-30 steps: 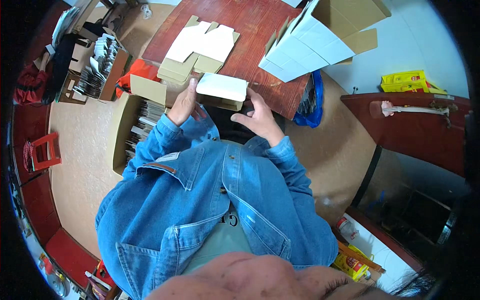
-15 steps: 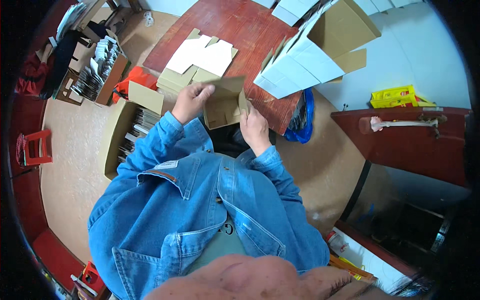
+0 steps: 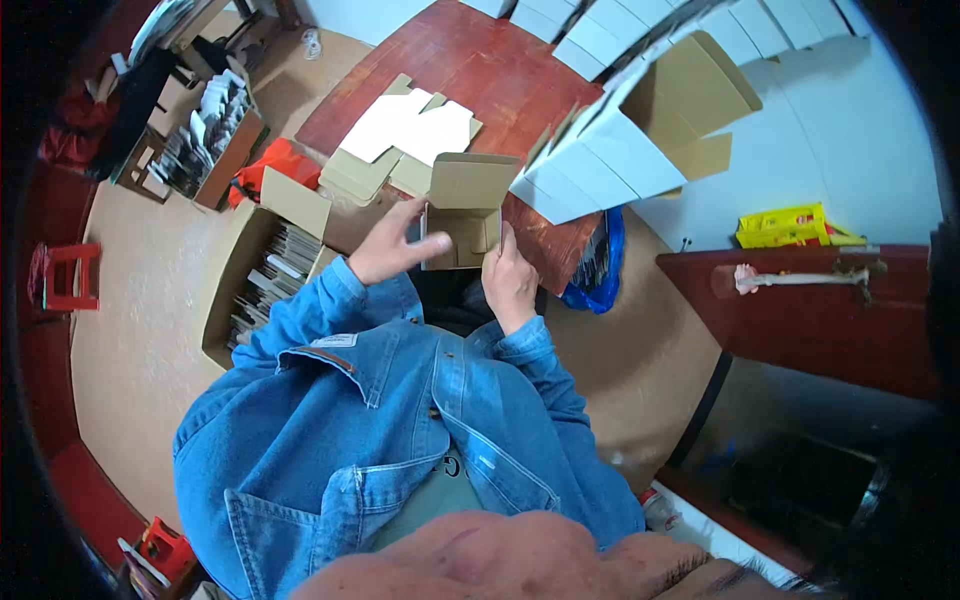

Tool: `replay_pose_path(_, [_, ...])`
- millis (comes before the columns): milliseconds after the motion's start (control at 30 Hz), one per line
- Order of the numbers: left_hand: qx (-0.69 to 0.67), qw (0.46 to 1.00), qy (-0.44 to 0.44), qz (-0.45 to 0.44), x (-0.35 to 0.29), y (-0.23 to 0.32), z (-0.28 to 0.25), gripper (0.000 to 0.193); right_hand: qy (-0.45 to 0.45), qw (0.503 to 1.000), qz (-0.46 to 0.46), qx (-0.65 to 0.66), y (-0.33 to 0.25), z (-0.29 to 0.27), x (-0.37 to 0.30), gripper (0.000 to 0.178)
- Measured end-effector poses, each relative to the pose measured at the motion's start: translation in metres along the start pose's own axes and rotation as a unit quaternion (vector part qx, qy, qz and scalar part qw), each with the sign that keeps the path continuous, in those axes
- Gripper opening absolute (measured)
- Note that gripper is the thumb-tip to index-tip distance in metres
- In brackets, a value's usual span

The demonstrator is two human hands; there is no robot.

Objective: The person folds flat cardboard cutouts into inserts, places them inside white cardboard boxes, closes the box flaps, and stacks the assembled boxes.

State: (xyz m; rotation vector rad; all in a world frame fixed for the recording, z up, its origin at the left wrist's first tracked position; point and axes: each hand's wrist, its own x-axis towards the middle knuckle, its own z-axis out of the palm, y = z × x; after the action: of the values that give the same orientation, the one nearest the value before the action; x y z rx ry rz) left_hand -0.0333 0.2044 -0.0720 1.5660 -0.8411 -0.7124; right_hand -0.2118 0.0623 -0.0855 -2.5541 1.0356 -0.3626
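A small folded cardboard box (image 3: pixel 462 232), brown inside, is held in front of me with its mouth toward me and its lid flap (image 3: pixel 472 180) standing up. My right hand (image 3: pixel 511 284) grips its right wall, thumb along the edge. At its left wall is my left hand (image 3: pixel 388 245), thumb stretched out across the front and fingers extended by the side, not closed. Beyond the box, flat white-and-brown carton blanks (image 3: pixel 437 130) lie stacked on the red wooden table (image 3: pixel 470 50). The box's underside and the fingertips behind it are hidden.
White cartons (image 3: pixel 580 165) stand at the table's right, one with brown flaps open. An open carton of packed flat items (image 3: pixel 275 270) sits on the floor to my left, near an orange-red bag (image 3: pixel 275 168). A blue bag (image 3: pixel 600 290) hangs beside the table. A red stool (image 3: pixel 72 277) stands far left.
The box has turned more squarely toward me, its lid flap now upright. My left hand has let go of the flap and dropped to the left wall, thumb spread. My right hand keeps its grip.
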Motion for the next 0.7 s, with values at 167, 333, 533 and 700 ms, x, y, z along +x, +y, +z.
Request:
replay_pose_path(167, [0.182,0.967,0.126,0.124,-0.007,-0.006,0.011,0.034,0.052,0.995,-0.085,-0.005,0.003,0.009,0.001,0.036])
replay_pose_path(333, [0.151,0.978,0.042,-0.138,-0.011,-0.001,-0.008,0.028,-0.061,0.891,0.155,0.422,0.008,-0.009,0.0,0.025])
replay_pose_path(533, [-0.148,0.972,0.109,-0.149,-0.004,-0.041,-0.012,0.015,-0.109,0.686,0.257,0.672,0.028,0.002,0.008,0.019])
replay_pose_path(700, [-0.348,0.911,0.087,-0.203,-0.002,-0.059,-0.014,0.012,-0.129,0.609,0.261,0.738,0.037,0.016,0.01,0.018])
